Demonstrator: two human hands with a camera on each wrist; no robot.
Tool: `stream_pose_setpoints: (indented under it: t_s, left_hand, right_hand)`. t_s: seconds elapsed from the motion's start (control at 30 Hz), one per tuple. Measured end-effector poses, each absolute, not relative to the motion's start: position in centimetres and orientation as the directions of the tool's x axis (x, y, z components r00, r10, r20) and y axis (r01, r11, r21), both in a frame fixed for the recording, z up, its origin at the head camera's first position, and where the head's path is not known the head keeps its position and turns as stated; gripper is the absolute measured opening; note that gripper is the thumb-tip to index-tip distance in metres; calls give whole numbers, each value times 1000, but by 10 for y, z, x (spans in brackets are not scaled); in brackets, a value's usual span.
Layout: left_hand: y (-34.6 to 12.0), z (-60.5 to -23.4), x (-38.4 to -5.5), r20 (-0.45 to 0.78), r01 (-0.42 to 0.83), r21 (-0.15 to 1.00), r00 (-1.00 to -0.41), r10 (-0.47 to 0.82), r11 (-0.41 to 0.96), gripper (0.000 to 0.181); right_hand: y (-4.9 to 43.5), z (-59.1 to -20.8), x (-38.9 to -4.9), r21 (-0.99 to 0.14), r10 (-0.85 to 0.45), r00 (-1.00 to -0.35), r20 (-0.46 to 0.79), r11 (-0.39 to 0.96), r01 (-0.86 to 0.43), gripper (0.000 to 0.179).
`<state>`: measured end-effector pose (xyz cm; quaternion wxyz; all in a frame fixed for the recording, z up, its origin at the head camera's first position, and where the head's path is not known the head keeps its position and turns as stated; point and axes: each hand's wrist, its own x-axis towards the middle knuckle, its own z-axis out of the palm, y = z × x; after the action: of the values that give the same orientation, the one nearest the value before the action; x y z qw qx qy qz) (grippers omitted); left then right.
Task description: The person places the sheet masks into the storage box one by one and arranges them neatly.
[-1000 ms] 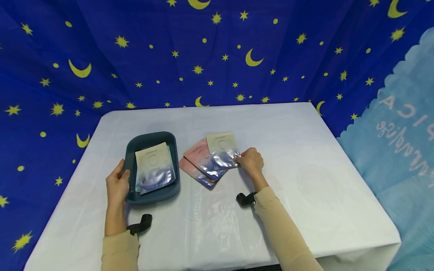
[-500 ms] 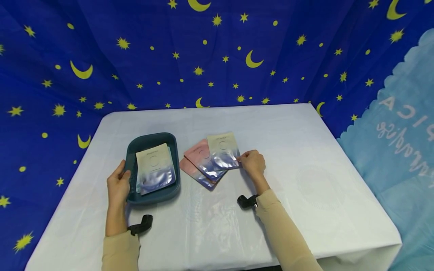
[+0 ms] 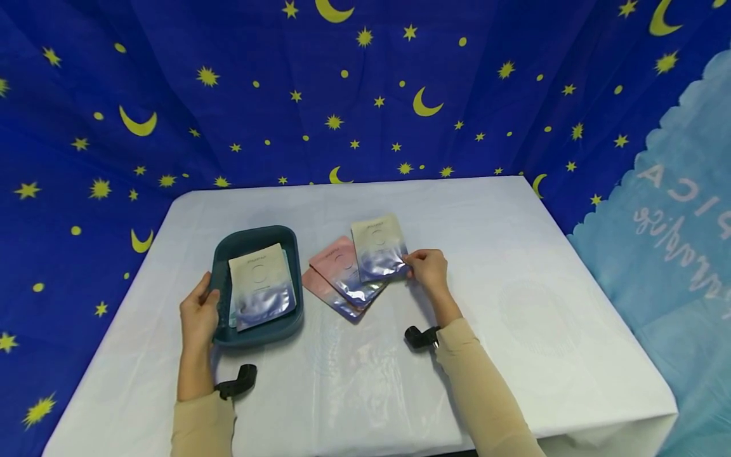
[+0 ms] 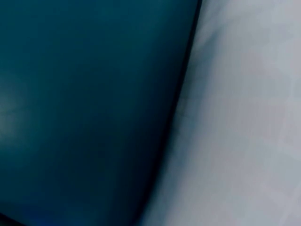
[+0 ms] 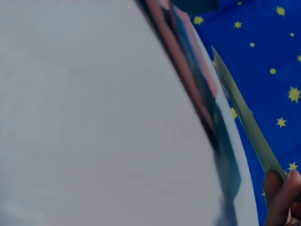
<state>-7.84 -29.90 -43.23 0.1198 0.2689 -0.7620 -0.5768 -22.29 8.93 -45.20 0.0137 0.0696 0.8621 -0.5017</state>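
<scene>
The right hand (image 3: 428,266) pinches a cream-and-blue packet (image 3: 379,244) at its near right corner, fingers closed on that edge alone, and the right wrist view shows it edge-on, raised off the bench (image 3: 514,330). Such a small grip on slick-looking foil could slip or let the packet swivel, and a low sideways sweep might drag the upper pink packet (image 3: 341,266) and the lower pink packet (image 3: 331,295) beneath it. The left hand (image 3: 200,312) holds the left side of the tray (image 3: 242,241), thumb at the rim; an uneven pull there could tip it or slide the cream packet (image 3: 263,285) lying inside. Under that packet only a pale-blue edge (image 3: 231,312) shows, so how many lie stacked cannot be told. The left hand's other fingertips are hidden, the left wrist view is blurred tray wall, and the packets' print is too small to read.
</scene>
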Motion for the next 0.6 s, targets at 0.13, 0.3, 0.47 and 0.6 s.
stream_pose_setpoints:
  t_s: [0.13,0.3,0.47,0.6]
  left_hand:
    - [-299,-433,-78,-122,-273,941,-825,-552,201,50]
    - [-299,-433,-79,-123,-277,938,-826,-550,207,50]
    - [-299,-433,-80,-131,-285,936,-826,-548,206,50]
    - [-299,-434,-81,-140,-293,934,-827,-544,206,49]
  right_hand:
    - [87,-443,-225,-898,94,-991,-91,423,122,20]
    - [77,-423,-226,-937,66,-994,-91,331,108,22]
    - [51,-402,-221,-957,27,-999,-44,286,50,20]
    - [21,-389,-214,-955,-57,-998,13,294,-30,17]
